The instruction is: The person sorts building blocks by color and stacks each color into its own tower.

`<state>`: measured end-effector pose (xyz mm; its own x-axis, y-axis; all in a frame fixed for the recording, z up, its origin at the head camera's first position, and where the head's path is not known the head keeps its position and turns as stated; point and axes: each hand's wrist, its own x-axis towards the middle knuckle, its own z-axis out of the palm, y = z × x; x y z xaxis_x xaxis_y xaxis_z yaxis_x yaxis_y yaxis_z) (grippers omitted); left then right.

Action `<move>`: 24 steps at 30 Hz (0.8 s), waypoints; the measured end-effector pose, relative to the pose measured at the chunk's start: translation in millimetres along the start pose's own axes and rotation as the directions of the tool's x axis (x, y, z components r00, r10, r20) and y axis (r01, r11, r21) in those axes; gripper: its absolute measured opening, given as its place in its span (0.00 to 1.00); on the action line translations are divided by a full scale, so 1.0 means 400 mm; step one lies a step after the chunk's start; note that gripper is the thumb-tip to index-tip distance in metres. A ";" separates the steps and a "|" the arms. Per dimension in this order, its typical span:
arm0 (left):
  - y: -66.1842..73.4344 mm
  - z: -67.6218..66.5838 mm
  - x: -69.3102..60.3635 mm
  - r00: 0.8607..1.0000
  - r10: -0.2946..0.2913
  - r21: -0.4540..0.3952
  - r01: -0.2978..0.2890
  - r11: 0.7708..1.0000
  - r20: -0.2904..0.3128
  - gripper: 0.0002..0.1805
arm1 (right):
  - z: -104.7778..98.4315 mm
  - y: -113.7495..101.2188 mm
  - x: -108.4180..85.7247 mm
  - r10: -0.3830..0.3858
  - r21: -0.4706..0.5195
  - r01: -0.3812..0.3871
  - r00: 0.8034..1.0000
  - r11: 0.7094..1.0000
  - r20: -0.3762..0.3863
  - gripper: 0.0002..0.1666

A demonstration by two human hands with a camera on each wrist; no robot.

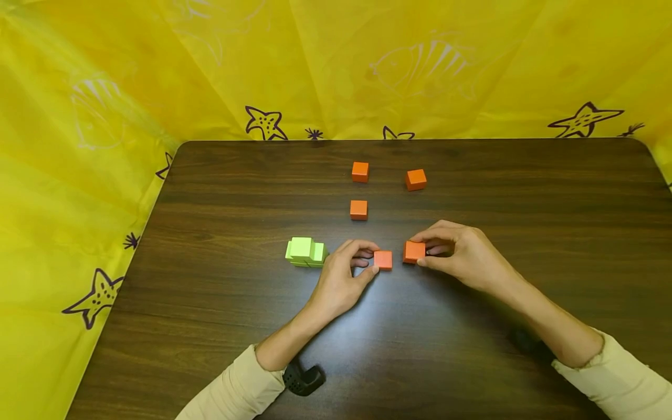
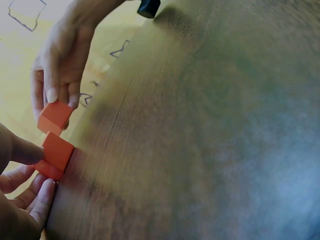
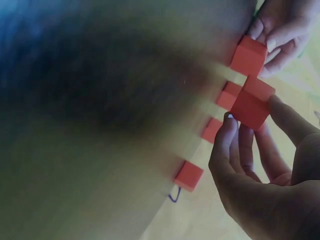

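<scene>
Several green blocks clustered at the left on the dark table, just beside the left hand: liable to scatter if knocked by a backward swing. Farther back, a near loose block and a far loose block, both orange, exposed to any overreach. Then an orange left-held block, pinched between thumb and fingers; could twist or slip under an uneven squeeze. Across a narrow gap, an orange right-held block, well in front of a far-right loose block and clamped between thumb and fingers of the right hand: could bump askew against its neighbour if brought over fast or tilted. Cannot tell whether lifted or resting.
</scene>
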<state>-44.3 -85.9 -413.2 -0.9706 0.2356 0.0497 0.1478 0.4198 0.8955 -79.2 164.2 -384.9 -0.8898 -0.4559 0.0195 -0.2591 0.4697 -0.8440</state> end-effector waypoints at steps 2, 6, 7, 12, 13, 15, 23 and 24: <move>0.000 0.000 0.000 1.000 0.000 0.001 0.000 1.000 -0.003 0.15 | 0.005 -0.001 0.000 0.011 -0.010 -0.011 1.000 1.000 0.004 0.20; 0.000 0.000 0.000 1.000 -0.002 -0.008 0.002 1.000 0.000 0.15 | 0.013 -0.001 -0.001 0.016 -0.011 -0.015 1.000 1.000 0.015 0.20; -0.001 0.000 0.000 1.000 -0.003 -0.011 0.003 1.000 0.002 0.15 | 0.015 -0.001 -0.001 0.017 -0.010 -0.017 1.000 1.000 0.017 0.20; -0.004 0.000 -0.001 1.000 -0.010 -0.015 0.010 1.000 0.007 0.16 | 0.025 -0.004 -0.001 0.026 -0.019 -0.026 0.999 0.999 0.028 0.21; -0.005 0.000 -0.001 1.000 -0.010 -0.014 0.010 1.000 0.007 0.16 | 0.027 -0.005 0.000 0.029 -0.021 -0.029 0.999 0.999 0.030 0.21; -0.005 0.000 -0.001 1.000 -0.008 -0.013 0.008 1.000 0.006 0.16 | 0.031 -0.007 0.001 0.032 -0.019 -0.031 0.999 0.999 0.035 0.20; -0.003 -0.001 -0.001 1.000 -0.009 -0.016 0.010 1.000 0.009 0.16 | 0.042 -0.011 0.004 0.047 -0.039 -0.046 0.998 0.998 0.042 0.20; -0.003 -0.001 -0.001 1.000 -0.009 -0.017 0.009 1.000 0.010 0.16 | 0.043 -0.011 0.004 0.048 -0.047 -0.045 0.998 0.998 0.043 0.20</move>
<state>-44.1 -86.7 -414.2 -0.9699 0.2406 0.0372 0.1356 0.4070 0.9033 -72.8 148.4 -390.6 -0.8841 -0.4652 -0.0437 -0.2357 0.5248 -0.8179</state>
